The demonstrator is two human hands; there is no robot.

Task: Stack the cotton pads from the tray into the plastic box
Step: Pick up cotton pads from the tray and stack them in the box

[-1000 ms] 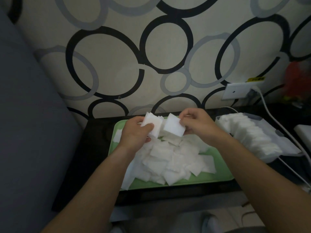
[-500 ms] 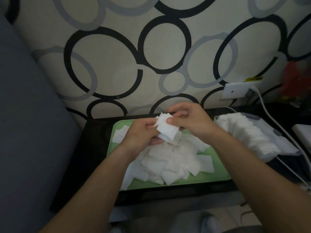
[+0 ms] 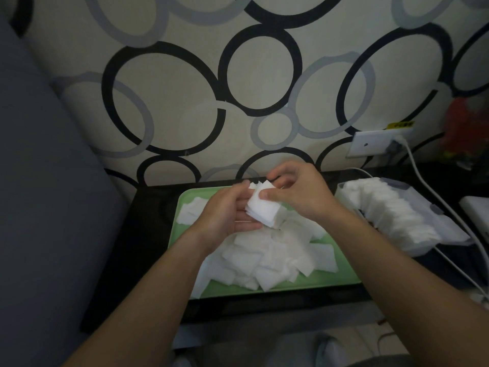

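A grey cushion (image 3: 39, 181) fills the far left, and beside it the dark counter (image 3: 148, 234) carries the green tray (image 3: 182, 207). A heap of loose pads (image 3: 264, 260) lies across the tray's middle and right, overlapping at all angles, with one or two apart near its back-left corner.

Above the heap, the left hand (image 3: 225, 210) cups a small stack (image 3: 264, 210) of square pads from behind and below, its fingers curled round it. The right hand (image 3: 299, 192) pinches the same stack, thumb pressed on the front face and fingers curled over the top edge. The pads in the stack are fanned a little, their corners not aligned.

These pads look very light, soft and limp, so a single one would likely bend if held by a corner. The stack is probably best held across its flat faces, thumb against fingers, with the edges squared up (a loose grip might let the inner pads slide out).

To the right, touching nothing on the tray, the plastic box (image 3: 423, 200) holds a long row of pads (image 3: 383, 213) standing on edge and bulging above its rim. A white cable (image 3: 423, 176) runs past the box's far side.
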